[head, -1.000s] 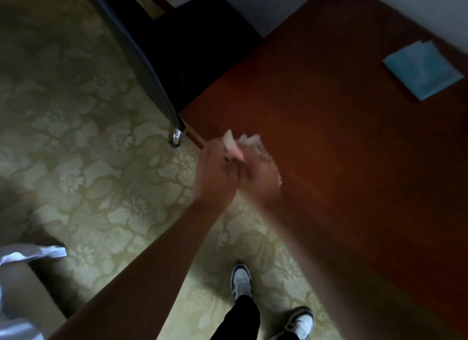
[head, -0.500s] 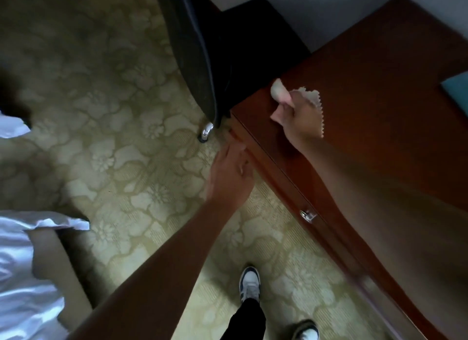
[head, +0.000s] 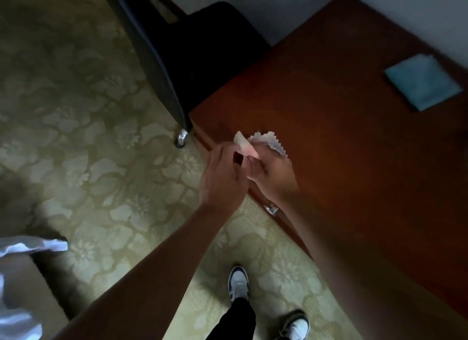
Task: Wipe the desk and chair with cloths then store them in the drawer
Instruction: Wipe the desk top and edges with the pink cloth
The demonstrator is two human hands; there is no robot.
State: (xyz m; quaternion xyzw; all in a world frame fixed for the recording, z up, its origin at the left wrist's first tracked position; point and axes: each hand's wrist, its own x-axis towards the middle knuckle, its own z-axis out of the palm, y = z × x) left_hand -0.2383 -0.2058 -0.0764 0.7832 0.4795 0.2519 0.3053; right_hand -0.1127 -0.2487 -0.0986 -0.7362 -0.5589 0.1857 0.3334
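Standing over the near corner of the desk point(head: 342, 137), the person has both hands pressed together around a pale cloth point(head: 263, 142) with a zigzag edge. The right hand point(head: 274, 175) pinches it, the cloth poking out above the fingers; the left hand point(head: 222, 180) closes against it too. A folded blue cloth point(head: 423, 82) lies well apart, farther back on the desk. The dark chair point(head: 182, 61) stands just beside the desk's corner.
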